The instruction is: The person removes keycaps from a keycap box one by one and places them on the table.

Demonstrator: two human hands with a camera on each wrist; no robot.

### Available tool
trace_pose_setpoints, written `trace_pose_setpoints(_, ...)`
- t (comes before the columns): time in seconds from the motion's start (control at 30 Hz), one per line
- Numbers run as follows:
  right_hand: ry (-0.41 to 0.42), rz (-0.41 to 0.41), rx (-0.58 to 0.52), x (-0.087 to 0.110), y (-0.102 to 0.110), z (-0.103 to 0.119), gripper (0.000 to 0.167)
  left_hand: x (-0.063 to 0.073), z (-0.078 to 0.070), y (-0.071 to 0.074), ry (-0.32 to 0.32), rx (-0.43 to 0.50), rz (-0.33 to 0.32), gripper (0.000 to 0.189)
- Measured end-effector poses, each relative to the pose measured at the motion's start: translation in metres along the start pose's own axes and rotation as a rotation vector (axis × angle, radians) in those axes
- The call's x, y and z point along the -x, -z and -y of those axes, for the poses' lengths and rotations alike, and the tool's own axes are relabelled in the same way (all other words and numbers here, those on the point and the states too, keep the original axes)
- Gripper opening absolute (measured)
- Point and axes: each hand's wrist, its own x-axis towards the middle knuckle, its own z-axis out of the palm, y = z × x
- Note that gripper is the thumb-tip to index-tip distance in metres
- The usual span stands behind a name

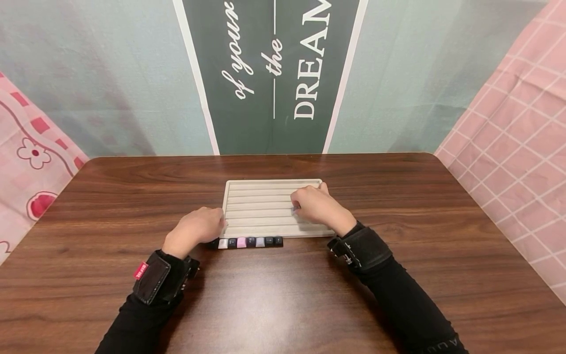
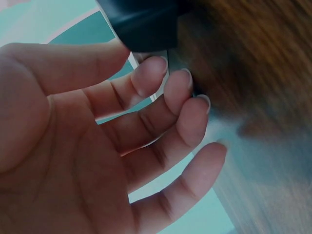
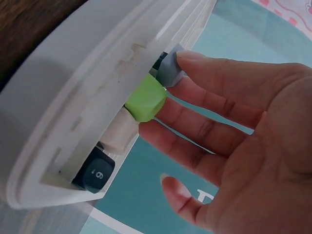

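Grey plastic is filling my pinch: my right hand [image 1: 316, 204] is holding a small, blocky grey plastic keycap [image 3: 170, 70] between thumb and forefinger, nearly closed together with just the cap's thickness between them, while my other fingers are bending loosely with gaps between them. What my grip is turning on, I judge, is alignment: the grey keycap is sitting at the left end of a short line of caps in the cream, ridged, rectangular tray [image 1: 274, 181], and is looking tilted against them. Whether it is resting in a groove, I cannot tell. Rightward from it, a dark sliver [image 3: 160, 61] is showing, then a rounded lime-green keycap [image 3: 146, 98], a matte beige keycap [image 3: 119, 131] and a black keycap with a pale number [image 3: 97, 173], the last standing by the tray's right end. That line is running left to right, along the tray's long axis.

My right hand is being the nearer one. My left hand [image 1: 199, 226] is lying by the tray's left edge, fingers half bent, holding nothing I can see; its thumb tip is hiding behind a dark plastic piece [image 2: 146, 24], so contact there is escaping me. Just beside it, a row of black, white, pink and grey keycaps [image 1: 250, 242] is lying along the tray's near edge, on the brown wood-grain table [image 1: 265, 305].
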Motion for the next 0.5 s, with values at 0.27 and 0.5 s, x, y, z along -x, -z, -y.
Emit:
trace_pose_setpoints(0.27, 0.013, -0.025, -0.001, 0.0028, 0.0032, 0.0001, 0.014, 0.0002, 0.0007, -0.0002, -0.01, -0.001, -0.007, 0.018)
trace_pose_setpoints(0.5, 0.016, -0.037, -0.004, 0.0058, 0.0082, 0.001, 0.013, 0.0003, -0.0004, 0.0004, -0.002, 0.0, 0.002, 0.018)
